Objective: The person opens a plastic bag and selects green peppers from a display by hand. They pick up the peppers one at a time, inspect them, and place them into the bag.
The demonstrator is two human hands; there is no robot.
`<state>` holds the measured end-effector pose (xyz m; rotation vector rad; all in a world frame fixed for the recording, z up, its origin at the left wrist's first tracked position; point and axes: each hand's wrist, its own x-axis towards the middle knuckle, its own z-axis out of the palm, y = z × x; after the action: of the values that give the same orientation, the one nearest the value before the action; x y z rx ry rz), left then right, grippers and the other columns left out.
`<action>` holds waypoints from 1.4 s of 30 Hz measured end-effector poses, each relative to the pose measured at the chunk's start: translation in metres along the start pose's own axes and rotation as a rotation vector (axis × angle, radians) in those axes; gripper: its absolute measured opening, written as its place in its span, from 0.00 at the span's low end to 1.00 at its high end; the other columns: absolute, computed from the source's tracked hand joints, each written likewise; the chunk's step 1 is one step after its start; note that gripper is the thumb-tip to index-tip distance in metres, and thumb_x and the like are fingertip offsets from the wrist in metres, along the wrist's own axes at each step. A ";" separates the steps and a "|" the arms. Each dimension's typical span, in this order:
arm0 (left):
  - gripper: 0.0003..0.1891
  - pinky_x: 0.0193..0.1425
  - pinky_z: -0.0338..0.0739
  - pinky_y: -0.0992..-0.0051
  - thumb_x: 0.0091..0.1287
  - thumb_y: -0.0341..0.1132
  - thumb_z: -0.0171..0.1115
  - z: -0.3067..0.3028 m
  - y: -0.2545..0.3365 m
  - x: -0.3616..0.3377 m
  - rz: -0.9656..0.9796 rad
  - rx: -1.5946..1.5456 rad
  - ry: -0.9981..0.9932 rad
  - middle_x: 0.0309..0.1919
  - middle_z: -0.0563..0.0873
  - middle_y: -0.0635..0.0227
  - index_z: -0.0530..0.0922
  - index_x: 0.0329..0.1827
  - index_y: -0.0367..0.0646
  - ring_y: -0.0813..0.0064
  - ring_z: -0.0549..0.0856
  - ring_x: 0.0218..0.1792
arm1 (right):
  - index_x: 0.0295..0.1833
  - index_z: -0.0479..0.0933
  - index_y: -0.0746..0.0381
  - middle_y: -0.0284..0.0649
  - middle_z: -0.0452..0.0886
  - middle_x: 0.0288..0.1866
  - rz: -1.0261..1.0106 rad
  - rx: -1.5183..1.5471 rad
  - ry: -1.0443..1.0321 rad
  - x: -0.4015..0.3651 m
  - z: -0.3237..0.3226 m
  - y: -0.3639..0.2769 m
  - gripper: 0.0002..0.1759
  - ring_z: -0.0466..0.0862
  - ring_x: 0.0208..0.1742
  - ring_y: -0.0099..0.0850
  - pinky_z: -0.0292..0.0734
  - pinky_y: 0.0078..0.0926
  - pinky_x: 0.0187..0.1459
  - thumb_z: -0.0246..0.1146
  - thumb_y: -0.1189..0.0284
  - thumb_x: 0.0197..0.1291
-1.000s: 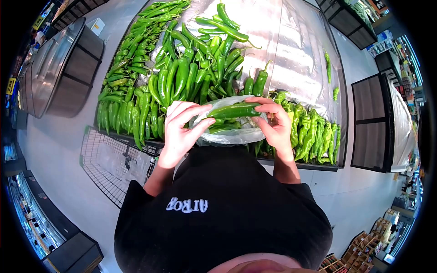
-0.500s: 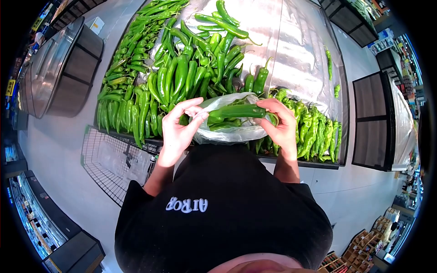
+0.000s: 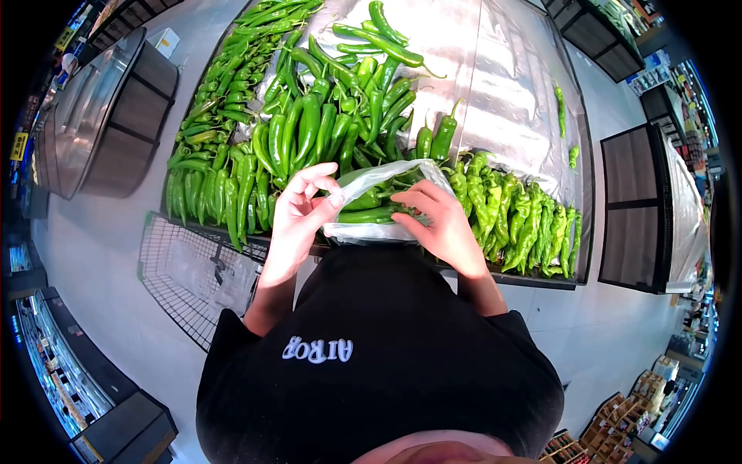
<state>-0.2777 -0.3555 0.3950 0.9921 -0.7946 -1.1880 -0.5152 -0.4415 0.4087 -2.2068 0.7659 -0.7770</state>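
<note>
My left hand point(image 3: 303, 203) pinches the left rim of a clear plastic bag point(image 3: 369, 233) in front of my body. Inside the bag lie several long green peppers point(image 3: 363, 216). My right hand point(image 3: 437, 220) reaches into the bag's mouth from the right, thumb and fingers closed around the right end of one green pepper. That end is partly hidden by the fingers. Just beyond the bag, large glossy green peppers point(image 3: 309, 127) are heaped on the produce stand, and two more stand upright near the bag's far rim.
Thin green peppers point(image 3: 220, 193) fill the stand's left side; wrinkled light green peppers point(image 3: 529, 220) line its front right. Silvery lining point(image 3: 510, 100) covers the stand. A wire shopping cart point(image 3: 189, 267) is at my left, and a dark display stand point(image 3: 634, 205) is on the right.
My right hand has moved left and down into the bag, and the pepper it held across the mouth is now lower among the others. My left hand keeps the rim.
</note>
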 end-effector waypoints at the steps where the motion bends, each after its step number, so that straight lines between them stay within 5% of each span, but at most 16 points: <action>1: 0.21 0.28 0.74 0.86 0.72 0.22 0.66 -0.001 -0.001 -0.002 -0.020 0.005 -0.010 0.46 0.83 0.71 0.76 0.68 0.39 0.89 0.79 0.28 | 0.47 0.85 0.63 0.41 0.81 0.39 0.032 0.007 0.014 0.000 -0.001 -0.002 0.12 0.83 0.35 0.38 0.79 0.33 0.38 0.75 0.75 0.58; 5: 0.17 0.29 0.72 0.86 0.73 0.24 0.66 -0.001 -0.004 -0.005 -0.096 0.042 -0.048 0.45 0.83 0.73 0.79 0.64 0.39 0.89 0.79 0.30 | 0.45 0.85 0.63 0.40 0.82 0.39 -0.116 -0.072 -0.063 -0.003 0.004 0.017 0.10 0.84 0.36 0.37 0.79 0.32 0.37 0.74 0.76 0.58; 12: 0.14 0.36 0.72 0.85 0.76 0.28 0.64 -0.003 -0.009 -0.004 -0.149 0.073 -0.068 0.45 0.85 0.74 0.80 0.62 0.40 0.89 0.79 0.36 | 0.37 0.87 0.64 0.39 0.84 0.32 -0.048 0.033 -0.023 0.024 -0.025 0.012 0.02 0.84 0.32 0.32 0.77 0.28 0.33 0.73 0.77 0.59; 15: 0.13 0.30 0.71 0.85 0.77 0.28 0.64 0.000 -0.011 -0.001 -0.119 0.077 -0.044 0.42 0.85 0.74 0.80 0.62 0.39 0.90 0.78 0.30 | 0.39 0.86 0.65 0.35 0.83 0.30 0.086 0.051 0.112 0.058 -0.030 0.052 0.03 0.80 0.31 0.21 0.74 0.23 0.33 0.71 0.76 0.65; 17: 0.14 0.31 0.71 0.85 0.77 0.29 0.63 0.000 -0.013 -0.001 -0.109 0.056 -0.030 0.41 0.85 0.74 0.80 0.62 0.38 0.90 0.78 0.31 | 0.45 0.86 0.66 0.34 0.85 0.32 0.261 0.149 -0.005 0.084 -0.021 0.081 0.06 0.79 0.31 0.19 0.75 0.23 0.35 0.69 0.73 0.68; 18: 0.14 0.31 0.71 0.85 0.77 0.29 0.63 0.000 -0.014 -0.001 -0.097 0.056 -0.016 0.41 0.85 0.74 0.80 0.63 0.38 0.90 0.78 0.31 | 0.53 0.84 0.65 0.33 0.86 0.34 0.204 0.107 -0.051 0.093 -0.012 0.099 0.13 0.80 0.31 0.19 0.77 0.22 0.37 0.69 0.69 0.69; 19: 0.14 0.32 0.71 0.85 0.77 0.29 0.63 0.001 -0.015 0.000 -0.085 0.055 -0.003 0.41 0.85 0.74 0.80 0.63 0.39 0.90 0.78 0.31 | 0.58 0.84 0.59 0.44 0.89 0.42 0.248 0.089 -0.180 0.104 -0.006 0.112 0.18 0.88 0.36 0.31 0.83 0.31 0.43 0.70 0.63 0.67; 24: 0.14 0.33 0.70 0.86 0.77 0.29 0.63 -0.008 -0.017 0.000 -0.087 0.046 0.003 0.41 0.85 0.75 0.80 0.63 0.39 0.90 0.78 0.33 | 0.76 0.72 0.50 0.55 0.86 0.55 0.037 -0.146 -0.493 0.135 0.040 0.152 0.34 0.86 0.59 0.51 0.79 0.43 0.60 0.68 0.53 0.68; 25: 0.14 0.33 0.70 0.86 0.77 0.29 0.63 -0.011 -0.019 0.000 -0.087 0.055 0.000 0.41 0.86 0.76 0.80 0.63 0.39 0.91 0.78 0.33 | 0.77 0.71 0.48 0.55 0.86 0.53 0.020 -0.089 -0.547 0.136 0.050 0.160 0.33 0.86 0.59 0.49 0.79 0.43 0.62 0.67 0.52 0.70; 27: 0.14 0.32 0.70 0.86 0.77 0.29 0.63 -0.013 -0.020 0.000 -0.086 0.063 -0.005 0.41 0.86 0.76 0.80 0.63 0.38 0.91 0.78 0.33 | 0.71 0.75 0.53 0.50 0.87 0.48 0.004 -0.058 -0.451 0.137 0.053 0.166 0.28 0.89 0.49 0.41 0.83 0.38 0.50 0.66 0.53 0.72; 29: 0.14 0.32 0.70 0.86 0.77 0.30 0.63 -0.014 -0.020 -0.001 -0.081 0.058 -0.004 0.41 0.86 0.76 0.80 0.63 0.38 0.91 0.78 0.32 | 0.59 0.80 0.59 0.40 0.87 0.41 0.362 0.220 -0.508 0.142 0.040 0.163 0.21 0.87 0.36 0.28 0.81 0.29 0.34 0.67 0.56 0.72; 30: 0.14 0.32 0.70 0.86 0.77 0.30 0.63 -0.014 -0.020 -0.002 -0.073 0.060 0.008 0.41 0.86 0.76 0.80 0.63 0.38 0.91 0.78 0.32 | 0.50 0.80 0.62 0.31 0.84 0.34 0.378 0.260 -0.426 0.140 0.038 0.164 0.17 0.80 0.28 0.17 0.72 0.21 0.24 0.68 0.58 0.71; 33: 0.14 0.32 0.70 0.86 0.77 0.31 0.63 -0.015 -0.017 -0.001 -0.051 0.067 0.048 0.40 0.86 0.76 0.80 0.63 0.38 0.90 0.78 0.32 | 0.45 0.82 0.65 0.33 0.86 0.33 0.229 0.360 -0.175 0.133 0.024 0.177 0.14 0.81 0.32 0.19 0.77 0.22 0.33 0.71 0.64 0.68; 35: 0.15 0.31 0.71 0.84 0.77 0.32 0.64 -0.014 -0.015 0.002 -0.038 0.073 0.075 0.38 0.85 0.76 0.80 0.63 0.38 0.89 0.78 0.31 | 0.50 0.81 0.64 0.33 0.88 0.40 0.292 0.495 -0.113 0.120 -0.002 0.129 0.09 0.80 0.34 0.17 0.75 0.18 0.38 0.68 0.71 0.70; 39: 0.16 0.51 0.76 0.81 0.76 0.33 0.66 -0.014 -0.022 0.014 0.175 0.233 0.120 0.47 0.86 0.71 0.82 0.63 0.39 0.83 0.82 0.45 | 0.54 0.79 0.63 0.34 0.89 0.46 0.303 0.687 0.036 0.084 -0.023 0.051 0.10 0.76 0.35 0.16 0.72 0.16 0.39 0.66 0.77 0.69; 42: 0.19 0.67 0.73 0.67 0.71 0.37 0.69 0.005 0.008 0.020 0.355 0.706 0.074 0.56 0.86 0.60 0.84 0.63 0.42 0.66 0.82 0.59 | 0.56 0.79 0.62 0.36 0.87 0.52 0.165 0.736 0.036 0.050 -0.007 0.024 0.15 0.78 0.41 0.18 0.74 0.20 0.44 0.68 0.82 0.64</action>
<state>-0.2747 -0.3757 0.4036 1.3788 -1.3108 -0.5543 -0.4946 -0.4933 0.4105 -1.4576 0.5483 -0.8462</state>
